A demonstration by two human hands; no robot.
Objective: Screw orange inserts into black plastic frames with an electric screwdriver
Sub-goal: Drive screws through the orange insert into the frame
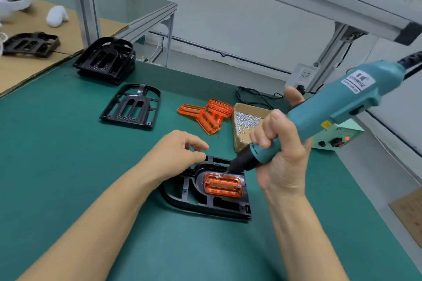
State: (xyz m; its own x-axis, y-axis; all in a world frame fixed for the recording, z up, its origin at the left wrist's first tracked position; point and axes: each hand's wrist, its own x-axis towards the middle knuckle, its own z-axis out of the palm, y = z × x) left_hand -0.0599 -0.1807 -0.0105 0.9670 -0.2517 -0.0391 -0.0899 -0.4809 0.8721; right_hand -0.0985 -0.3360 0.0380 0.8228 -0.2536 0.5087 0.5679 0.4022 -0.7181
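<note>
A black plastic frame lies on the green mat in front of me, with an orange insert seated in its middle. My right hand grips a teal electric screwdriver; its bit carries a small screw at the insert's upper left corner. My left hand rests on the frame's far left edge with its fingers loosely curled, holding nothing.
Loose orange inserts lie beyond, beside a cardboard box of screws. One empty frame and a stack of frames sit at the left. A power unit stands at the right, cardboard far left.
</note>
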